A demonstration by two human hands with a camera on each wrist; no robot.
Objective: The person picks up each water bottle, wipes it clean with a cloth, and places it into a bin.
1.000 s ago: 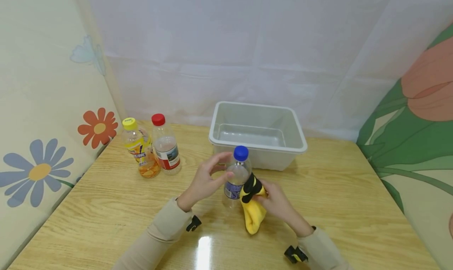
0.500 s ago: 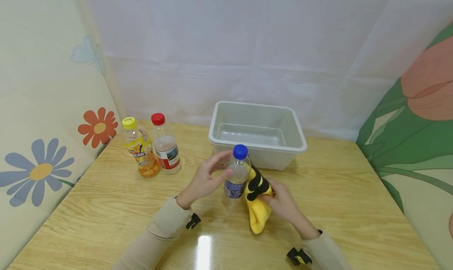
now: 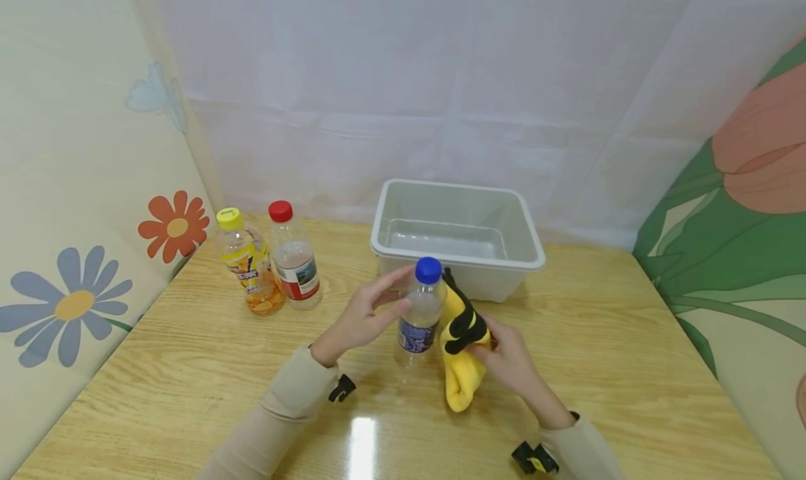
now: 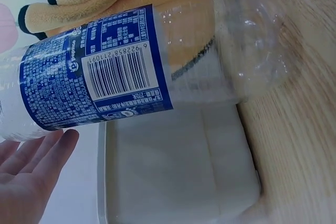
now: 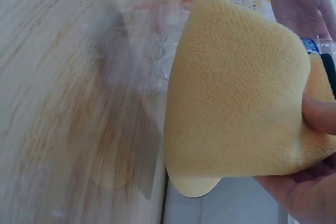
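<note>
The left hand point(image 3: 365, 318) stands at the left side of a clear bottle point(image 3: 417, 336), thumb and fingers parted fairly wide with the bottle's upper part between them. In the left wrist view its fingers point(image 4: 55, 156) run nearly straight, the tips at the edge of the blue label point(image 4: 100, 69); how firmly they touch, if they do, I cannot tell. The thumb tip overlaps the bottle's side in the head view.

The right hand point(image 3: 508, 357) holds a yellow cloth point(image 3: 462, 382) with black trim, narrow in its grip: the thumb point(image 5: 321, 115) presses on one face and the fingers lie under the other. The soft, fuzzy cloth is folded, its lower end hanging below the hand. It is just to the right of the bottle; whether the two meet is unclear.

The bottle stands upright on the wooden table point(image 3: 604, 326), its blue cap point(image 3: 429, 270) on, in front of a pale grey tub point(image 3: 488, 282). Well to the left, a yellow-capped bottle point(image 3: 250, 273) and a red-capped bottle point(image 3: 299, 277) stand close together, the yellow-capped one with an orange tint near its base. Both forearms wear beige sleeves point(image 3: 302, 389), and a black strap point(image 3: 342, 388) shows by the left cuff.
</note>
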